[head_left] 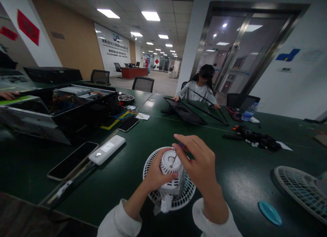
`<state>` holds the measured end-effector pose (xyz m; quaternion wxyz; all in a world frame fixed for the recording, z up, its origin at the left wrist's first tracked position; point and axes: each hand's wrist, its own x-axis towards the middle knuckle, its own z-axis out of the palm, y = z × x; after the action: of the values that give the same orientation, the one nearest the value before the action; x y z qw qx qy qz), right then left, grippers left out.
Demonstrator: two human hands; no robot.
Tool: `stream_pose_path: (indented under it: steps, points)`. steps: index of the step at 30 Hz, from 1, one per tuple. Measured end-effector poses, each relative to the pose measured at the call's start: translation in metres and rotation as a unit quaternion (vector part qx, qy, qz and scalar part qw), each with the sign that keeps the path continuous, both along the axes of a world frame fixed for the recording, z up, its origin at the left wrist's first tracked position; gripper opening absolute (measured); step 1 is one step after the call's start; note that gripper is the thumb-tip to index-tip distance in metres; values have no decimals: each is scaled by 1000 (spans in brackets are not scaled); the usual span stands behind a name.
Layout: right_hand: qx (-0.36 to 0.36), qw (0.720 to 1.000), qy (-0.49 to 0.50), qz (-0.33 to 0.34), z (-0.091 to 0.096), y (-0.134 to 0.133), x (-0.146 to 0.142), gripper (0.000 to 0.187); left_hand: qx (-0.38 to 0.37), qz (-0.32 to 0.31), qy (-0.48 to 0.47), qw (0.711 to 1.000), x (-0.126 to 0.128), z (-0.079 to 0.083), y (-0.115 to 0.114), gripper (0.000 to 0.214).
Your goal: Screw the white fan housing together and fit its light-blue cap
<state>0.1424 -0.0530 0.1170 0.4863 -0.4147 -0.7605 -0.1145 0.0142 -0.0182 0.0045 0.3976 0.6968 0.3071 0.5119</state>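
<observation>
Now our left hand [159, 172] wraps tight around the white fan motor case [170, 165], right over the round white fan guard [189, 192] on the green table [237, 172]. Our right hand [201, 160] curves on top, pinching something small and purple, hard to see. Lots of open table lies to the right. A white power bank [106, 150] and a phone [73, 161] sit close on the left.
</observation>
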Motion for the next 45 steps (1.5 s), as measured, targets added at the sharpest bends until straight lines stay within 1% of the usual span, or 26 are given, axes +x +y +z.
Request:
stream_pose_path:
  steps: [2, 5, 7, 11, 12, 14, 17, 18, 20, 22, 26, 27, 31, 33, 35, 37, 40, 41, 43, 45]
  points:
    - [-7, 1000, -2, -5, 0, 1, 0, 23, 2, -1, -2, 1000, 0, 0, 0, 66]
    - [-22, 999, -4, 31, 0, 1, 0, 36, -3, -10, -6, 1000, 0, -1, 0, 68]
    - [-19, 999, -5, 42, 0, 1, 0, 39, -7, -12, -4, 1000, 0, -2, 0, 69]
    - [0, 1000, -5, -10, -1, 3, -1, 23, -4, -1, 1, 1000, 0, -2, 0, 67]
    - [0, 1000, -3, -17, -1, 3, -1, 21, -3, -1, 0, 1000, 0, -1, 0, 67]
    - [-7, 1000, 3, -2, -1, 2, -1, 24, -4, -7, -5, 1000, 0, 1, 0, 67]
    - [-3, 999, 5, 44, 1, 0, 0, 30, -7, -10, -3, 1000, 0, 2, 0, 67]
    - [5, 999, 3, 43, 1, 0, 0, 28, -6, -7, -1, 1000, 0, 1, 0, 68]
    - [20, 1000, -1, 18, 1, 0, 0, 22, -3, 1, 3, 1000, 0, 0, 0, 68]
    - [20, 1000, -3, -1, 1, 0, -1, 22, 3, 5, 1, 1000, 0, -1, 0, 68]
    - [-9, 999, -9, 43, 0, -1, -2, 37, 4, -8, -10, 1000, 1, -1, -1, 67]
    - [-10, 999, -11, 48, 0, -1, -1, 38, 3, -10, -12, 1000, 1, -1, -1, 67]
    - [7, 1000, -16, 6, -1, 0, 0, 25, -1, 0, -13, 1000, 2, -1, -1, 67]
    - [-3, 1000, -18, 7, -1, 0, 0, 27, -3, -1, -17, 1000, 2, -1, 0, 68]
    - [-17, 999, -19, 34, 0, 0, 0, 32, -8, -10, -23, 1000, 2, -2, 0, 69]
    - [-12, 999, -20, 49, 0, -1, 0, 33, -12, -14, -25, 1000, 2, -3, 0, 69]
    - [17, 999, -22, 16, -1, 0, -2, 23, -8, -2, -23, 1000, 2, -4, 1, 70]
    - [21, 1000, -22, 6, -1, 0, -2, 22, -6, 2, -21, 1000, 2, -5, 0, 70]
    - [11, 1000, -18, 14, 0, 0, -3, 27, -3, 1, -18, 1000, 2, -5, 0, 69]
    - [-7, 999, -14, 47, 0, -1, -4, 35, 1, -4, -18, 1000, 2, -5, 0, 67]
